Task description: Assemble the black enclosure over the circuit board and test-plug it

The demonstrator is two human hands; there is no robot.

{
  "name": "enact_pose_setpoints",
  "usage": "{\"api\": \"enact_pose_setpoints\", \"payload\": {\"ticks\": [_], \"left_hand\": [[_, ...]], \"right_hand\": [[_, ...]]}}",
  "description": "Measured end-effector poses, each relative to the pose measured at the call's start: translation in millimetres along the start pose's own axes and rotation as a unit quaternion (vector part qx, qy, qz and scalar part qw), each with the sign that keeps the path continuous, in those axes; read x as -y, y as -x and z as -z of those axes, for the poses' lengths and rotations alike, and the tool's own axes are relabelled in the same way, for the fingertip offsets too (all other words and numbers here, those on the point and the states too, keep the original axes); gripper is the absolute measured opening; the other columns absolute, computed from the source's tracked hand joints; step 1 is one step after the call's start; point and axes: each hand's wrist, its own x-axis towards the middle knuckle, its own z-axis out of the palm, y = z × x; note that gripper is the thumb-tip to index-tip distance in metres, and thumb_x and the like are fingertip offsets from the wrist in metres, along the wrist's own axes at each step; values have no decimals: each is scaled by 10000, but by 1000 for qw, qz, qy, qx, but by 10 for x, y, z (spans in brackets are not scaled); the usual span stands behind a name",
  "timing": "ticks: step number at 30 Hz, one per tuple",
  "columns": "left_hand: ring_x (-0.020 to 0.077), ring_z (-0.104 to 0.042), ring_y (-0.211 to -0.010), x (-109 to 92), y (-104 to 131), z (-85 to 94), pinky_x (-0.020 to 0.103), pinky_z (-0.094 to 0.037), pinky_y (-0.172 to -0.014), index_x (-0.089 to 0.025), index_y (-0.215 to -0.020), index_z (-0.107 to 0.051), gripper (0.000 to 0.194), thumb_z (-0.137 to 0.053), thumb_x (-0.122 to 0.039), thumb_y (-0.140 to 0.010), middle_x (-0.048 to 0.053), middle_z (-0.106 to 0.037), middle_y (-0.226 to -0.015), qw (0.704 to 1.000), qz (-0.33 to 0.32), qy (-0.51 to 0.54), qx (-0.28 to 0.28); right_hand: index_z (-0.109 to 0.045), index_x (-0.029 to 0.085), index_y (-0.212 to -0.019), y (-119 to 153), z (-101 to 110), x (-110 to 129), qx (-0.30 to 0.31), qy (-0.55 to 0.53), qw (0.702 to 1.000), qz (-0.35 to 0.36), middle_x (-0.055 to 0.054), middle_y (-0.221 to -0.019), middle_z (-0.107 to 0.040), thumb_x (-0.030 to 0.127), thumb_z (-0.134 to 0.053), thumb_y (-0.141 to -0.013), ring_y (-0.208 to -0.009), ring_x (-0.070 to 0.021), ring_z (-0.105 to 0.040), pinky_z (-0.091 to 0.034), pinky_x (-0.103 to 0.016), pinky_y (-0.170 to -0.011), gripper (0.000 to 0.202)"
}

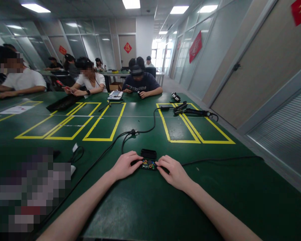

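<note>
On the green table in front of me lies a small circuit board (148, 164) with coils and other parts, seated in a black lower case half. My left hand (126, 165) pinches its left end between thumb and fingers. The right end is between the thumb and fingers of my right hand (173, 170). Whether the fingertips press on the board or on the case edge is hard to tell. Just behind it sits a hollow black case half (148, 153), apart from both hands. A black cable (220, 159) runs off to the right from behind my right hand.
Another black cable (100, 155) crosses the table on my left, up to a dark connector (133, 132). Yellow tape frames (185, 142) mark the green table (130, 207). Black tools or parts (190, 111) lie at the far right. Several people sit across the table.
</note>
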Motion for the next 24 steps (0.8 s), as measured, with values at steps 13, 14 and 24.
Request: {"api": "enact_pose_setpoints", "payload": {"ticks": [13, 14, 24], "left_hand": [[190, -618, -828, -43, -51, -19, 294, -472, -776, -203, -979, -789, 160, -695, -319, -920, 32, -699, -822, 996, 78, 31, -18], [192, -607, -824, -46, -56, -17, 296, -468, -769, -203, -961, -790, 157, -702, -323, -911, 32, -692, -808, 996, 84, 29, -18], [164, -586, -756, -6, -58, -11, 284, -476, -714, -211, -1317, -674, 443, -663, -406, -919, 24, -645, -907, 995, 97, 19, -5]], "right_hand": [[-649, 204, -938, 0, 9, -1, 30, 61, 998, 18, -79, -981, -680, 238, -579, -1002, -878, -217, -620, -526, -354, -758, 100], [-649, 202, -932, -1, -1, -14, 30, 65, 997, 16, -78, -978, -680, 242, -573, -1008, -876, -216, -617, -522, -355, -758, 114], [-713, 219, -1002, -63, -56, -107, -49, 32, 997, -55, -83, -996, -665, 288, -531, -1025, -896, -214, -636, -536, -361, -786, 196]]}}
